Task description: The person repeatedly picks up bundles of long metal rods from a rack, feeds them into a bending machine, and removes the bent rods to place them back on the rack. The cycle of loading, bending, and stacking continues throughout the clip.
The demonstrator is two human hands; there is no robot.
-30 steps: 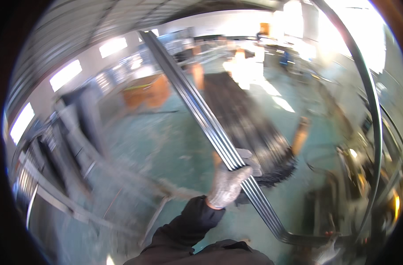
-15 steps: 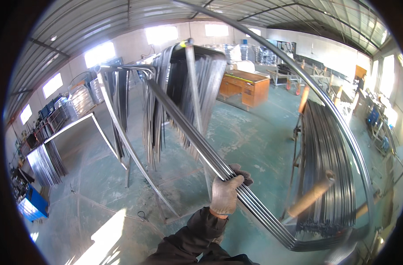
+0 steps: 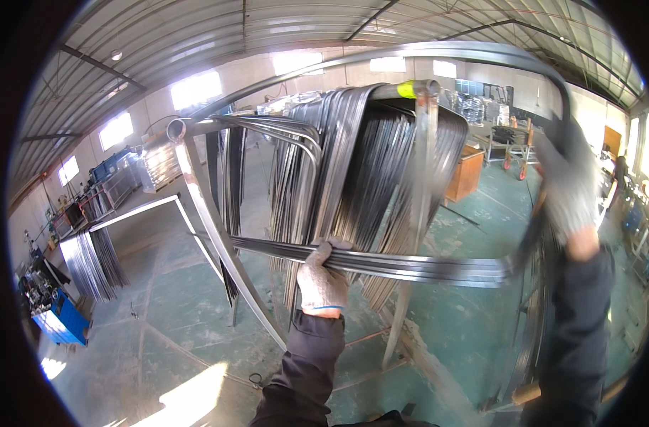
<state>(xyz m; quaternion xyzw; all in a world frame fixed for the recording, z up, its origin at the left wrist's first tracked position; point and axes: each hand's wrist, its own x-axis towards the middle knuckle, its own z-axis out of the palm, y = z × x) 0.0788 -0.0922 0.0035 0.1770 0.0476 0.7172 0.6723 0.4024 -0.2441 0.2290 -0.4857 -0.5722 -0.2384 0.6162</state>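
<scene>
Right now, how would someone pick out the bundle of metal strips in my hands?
Find the tall rack draped with hanging strips. In front of it, the gloved left hand grips a bundle of bent strips. It alone runs crosswise, not hanging down.

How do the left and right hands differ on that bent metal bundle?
The left hand grips the bent metal bundle low, on its flat run, and shows sharp; the right hand is raised at the bundle's curved right end and is motion-blurred. The left forearm comes up centre, the right along the right edge. Both wear light work gloves and dark sleeves.
</scene>
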